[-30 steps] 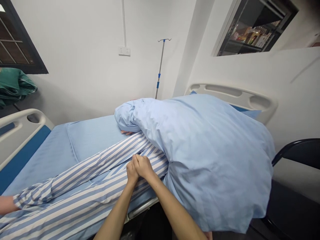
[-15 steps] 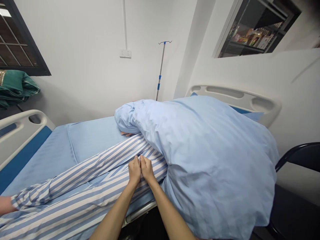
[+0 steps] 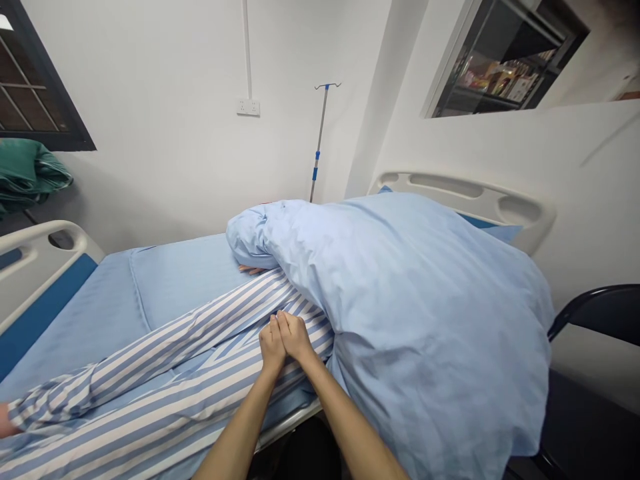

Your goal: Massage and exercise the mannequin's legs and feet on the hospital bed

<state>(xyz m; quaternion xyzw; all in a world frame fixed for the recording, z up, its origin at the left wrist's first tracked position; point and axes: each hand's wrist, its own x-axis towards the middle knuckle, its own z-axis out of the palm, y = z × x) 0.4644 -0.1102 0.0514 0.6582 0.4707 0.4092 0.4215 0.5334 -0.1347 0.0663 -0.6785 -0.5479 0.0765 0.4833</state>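
Our left hand [image 3: 272, 348] and right hand [image 3: 295, 336] lie side by side, fingers pressed together, seemingly on striped hospital pyjamas [image 3: 170, 393] beside a blue quilt [image 3: 425, 327].

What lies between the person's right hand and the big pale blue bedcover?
In the head view, a narrow stretch of blue-and-white striped clothing lies between the right hand and the pale blue bedcover.

Striped gown [image 3: 150, 393]: matt woven cloth. Duvet cover [image 3: 425, 320]: smooth pale cotton. IV pole [image 3: 321, 127]: dull metal. Headboard [image 3: 450, 200]: smooth plastic.
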